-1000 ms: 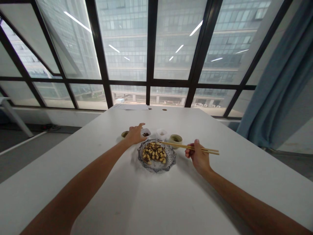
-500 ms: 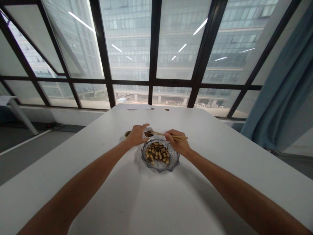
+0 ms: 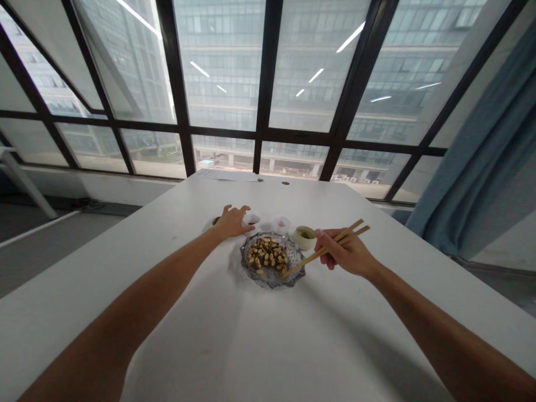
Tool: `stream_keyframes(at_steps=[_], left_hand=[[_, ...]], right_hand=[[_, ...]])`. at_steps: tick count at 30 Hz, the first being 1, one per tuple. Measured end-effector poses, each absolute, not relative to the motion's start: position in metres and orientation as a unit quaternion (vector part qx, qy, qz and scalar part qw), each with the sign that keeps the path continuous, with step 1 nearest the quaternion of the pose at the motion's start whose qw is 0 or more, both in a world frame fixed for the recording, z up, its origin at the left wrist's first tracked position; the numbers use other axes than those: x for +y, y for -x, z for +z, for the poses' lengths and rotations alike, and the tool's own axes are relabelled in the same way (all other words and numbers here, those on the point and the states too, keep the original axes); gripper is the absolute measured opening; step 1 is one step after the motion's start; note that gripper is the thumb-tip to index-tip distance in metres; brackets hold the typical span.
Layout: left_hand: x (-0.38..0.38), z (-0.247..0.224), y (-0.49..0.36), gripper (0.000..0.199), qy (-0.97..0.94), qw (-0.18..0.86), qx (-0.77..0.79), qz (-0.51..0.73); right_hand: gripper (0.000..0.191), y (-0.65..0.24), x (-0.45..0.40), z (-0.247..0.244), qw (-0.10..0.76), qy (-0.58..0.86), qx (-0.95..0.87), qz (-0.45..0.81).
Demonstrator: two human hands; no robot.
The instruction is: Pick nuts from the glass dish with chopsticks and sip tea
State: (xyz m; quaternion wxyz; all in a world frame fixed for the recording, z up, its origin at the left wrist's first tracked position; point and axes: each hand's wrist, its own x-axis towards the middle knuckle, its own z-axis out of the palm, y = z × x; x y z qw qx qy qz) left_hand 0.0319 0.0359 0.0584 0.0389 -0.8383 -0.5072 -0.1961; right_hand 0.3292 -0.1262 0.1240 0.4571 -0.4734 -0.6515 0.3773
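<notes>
A scalloped clear glass bowl point(image 3: 298, 267) stands on the table, holding peanuts point(image 3: 268, 254) mixed with dark slender bits. My right hand point(image 3: 345, 251) grips a pair of wooden chopsticks point(image 3: 307, 258); their tips reach into the right front part of the bowl, by the peanuts. Behind the bowl, my left hand point(image 3: 233, 222) has its fingers spread at the left side of a small white cup point(image 3: 252, 218) with dark contents. Whether it touches the cup I cannot tell. Another small white cup point(image 3: 280, 224) and a pale green cup point(image 3: 305, 237) stand to the right.
Partly hidden behind my left hand is another small cup point(image 3: 216, 220). Papers point(image 3: 226, 176) and a small round brown item point(image 3: 285, 183) lie at the far end of the white table point(image 3: 201, 324). Windows stand beyond, with a blue curtain point(image 3: 473, 156) on the right.
My right hand has moved right and toward me, bringing the chopstick tips from the dark-filled white cup down into the glass bowl. My left hand has shifted slightly left, its fingers still spread.
</notes>
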Motion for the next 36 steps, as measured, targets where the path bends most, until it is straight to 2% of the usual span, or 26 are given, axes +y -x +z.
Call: stream_keyframes(at_steps=[3, 8, 10, 16, 24, 30, 36], left_hand=[[0.029, 0.056, -0.022, 0.063, 0.835, 0.046, -0.501, -0.222], [0.001, 0.046, 0.002, 0.058, 0.803, 0.064, -0.515, -0.292], [-0.009, 0.038, 0.010, 0.060, 0.787, 0.067, -0.527, -0.315], [-0.012, 0.016, 0.017, 0.071, 0.725, 0.001, -0.570, -0.386], [-0.004, 0.008, 0.018, 0.078, 0.678, -0.083, -0.602, -0.413], [-0.008, 0.012, 0.016, 0.081, 0.671, -0.099, -0.618, -0.396], [-0.005, 0.011, 0.017, 0.083, 0.654, -0.105, -0.638, -0.392]], right_hand=[[0.062, -0.326, -0.122, 0.119, 0.471, 0.473, -0.652, 0.361], [0.058, -0.322, -0.112, 0.106, 0.587, 0.441, -0.607, 0.305], [0.059, -0.324, -0.112, 0.102, 0.608, 0.437, -0.596, 0.292], [0.058, -0.325, -0.122, 0.098, 0.608, 0.455, -0.587, 0.282], [0.044, -0.321, -0.125, 0.094, 0.534, 0.467, -0.642, 0.290], [0.053, -0.327, -0.122, 0.084, 0.594, 0.460, -0.601, 0.272], [0.062, -0.336, -0.119, 0.052, 0.664, 0.460, -0.441, 0.391]])
